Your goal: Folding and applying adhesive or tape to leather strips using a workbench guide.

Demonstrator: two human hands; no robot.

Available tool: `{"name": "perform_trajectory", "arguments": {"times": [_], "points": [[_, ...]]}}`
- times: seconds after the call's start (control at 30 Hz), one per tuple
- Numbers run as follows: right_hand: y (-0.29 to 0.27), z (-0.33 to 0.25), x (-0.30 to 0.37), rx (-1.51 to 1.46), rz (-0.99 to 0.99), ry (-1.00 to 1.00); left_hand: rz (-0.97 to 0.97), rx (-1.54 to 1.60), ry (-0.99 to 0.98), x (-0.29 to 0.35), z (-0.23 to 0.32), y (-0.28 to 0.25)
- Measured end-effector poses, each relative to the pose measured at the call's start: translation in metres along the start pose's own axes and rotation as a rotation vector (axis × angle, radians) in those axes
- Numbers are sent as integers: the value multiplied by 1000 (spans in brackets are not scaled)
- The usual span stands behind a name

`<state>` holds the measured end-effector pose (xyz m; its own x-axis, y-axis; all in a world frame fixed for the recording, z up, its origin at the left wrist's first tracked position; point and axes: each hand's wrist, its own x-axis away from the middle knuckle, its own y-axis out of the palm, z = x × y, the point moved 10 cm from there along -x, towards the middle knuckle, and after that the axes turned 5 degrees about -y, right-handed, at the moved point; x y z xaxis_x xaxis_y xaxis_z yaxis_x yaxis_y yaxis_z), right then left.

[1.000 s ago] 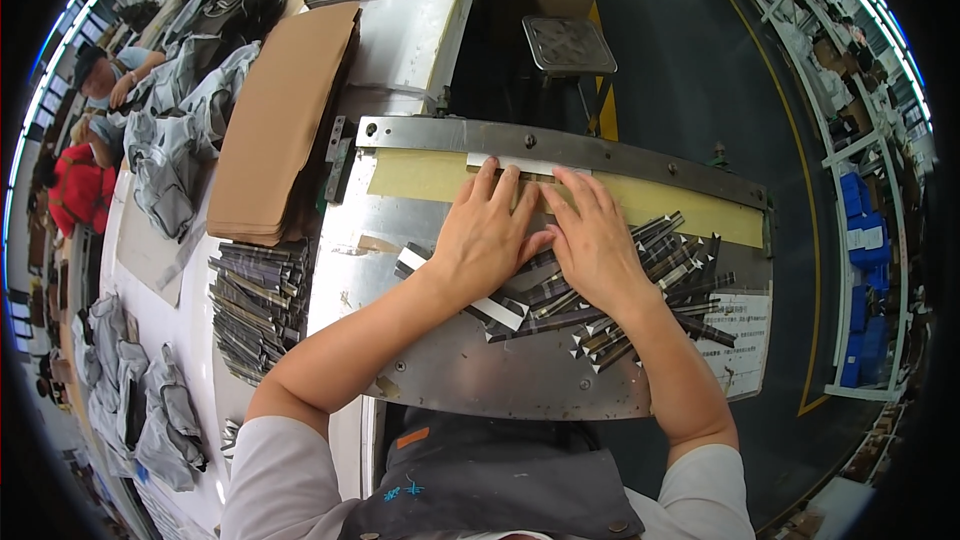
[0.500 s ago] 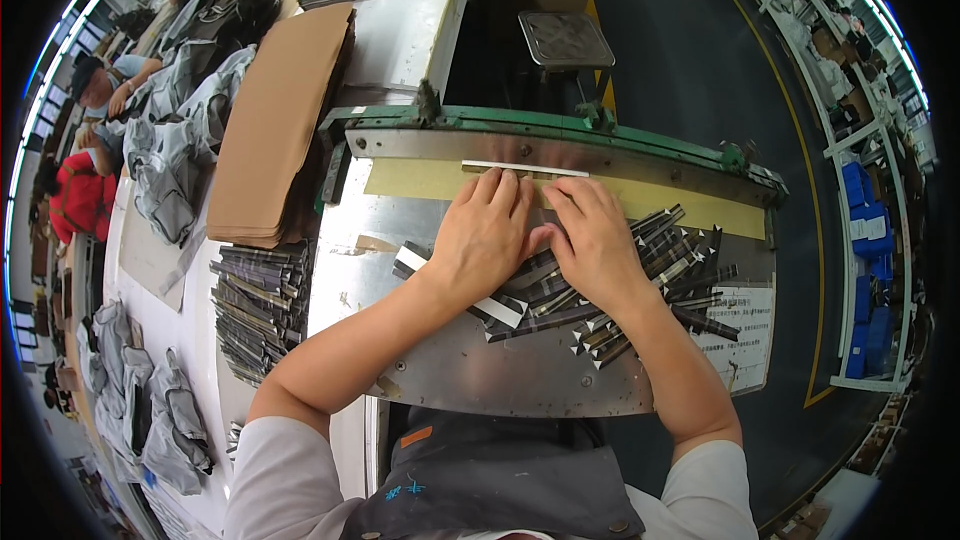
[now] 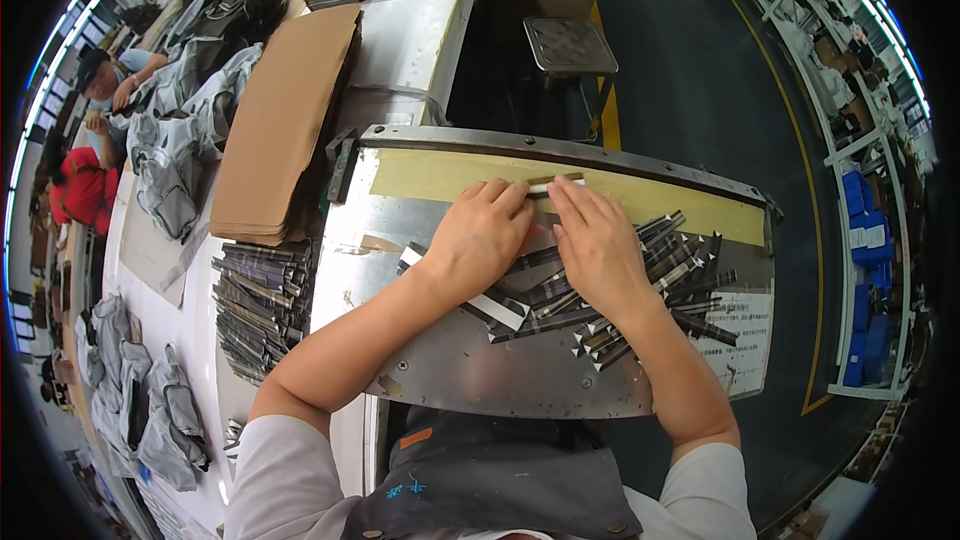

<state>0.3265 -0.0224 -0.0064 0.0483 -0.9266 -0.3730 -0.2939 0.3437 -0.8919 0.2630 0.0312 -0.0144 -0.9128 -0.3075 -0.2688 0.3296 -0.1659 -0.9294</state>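
Observation:
A narrow white-and-dark strip [image 3: 556, 182] lies on the yellow band [image 3: 690, 208] along the far side of the metal work plate [image 3: 500, 380]. The fingertips of my left hand [image 3: 485, 240] close on the strip's left part. My right hand [image 3: 602, 255] has its fingers pressed together at the strip's right part. Beneath and beside both hands lies a loose pile of dark strips [image 3: 660, 290] with pale folded ends. A wider white-faced strip [image 3: 498, 310] pokes out under my left forearm.
A metal edge bar [image 3: 560, 146] borders the plate's far side. To the left stand a stack of brown card sheets [image 3: 285, 120] and a bundle of dark strips [image 3: 262, 300]. Grey garments [image 3: 165, 185] lie farther left, near co-workers. A stool [image 3: 570, 45] stands beyond the plate.
The green bar across the plate's far side is out of sight, leaving the plain metal edge. The strip has turned slightly, its right end now higher, and both hands hold close to it.

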Motion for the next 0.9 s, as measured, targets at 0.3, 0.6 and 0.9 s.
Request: {"name": "perform_trajectory", "arguments": {"times": [0.3,0.6,0.9], "points": [[5,6,-1,57,-2,10,140,-102,-56,-1,-6,-3],[5,4,-1,69,-13,1,143,-98,-56,0,0,-6],[7,1,-4,38,-4,-10,225,-38,-41,4,-3,-20]]}}
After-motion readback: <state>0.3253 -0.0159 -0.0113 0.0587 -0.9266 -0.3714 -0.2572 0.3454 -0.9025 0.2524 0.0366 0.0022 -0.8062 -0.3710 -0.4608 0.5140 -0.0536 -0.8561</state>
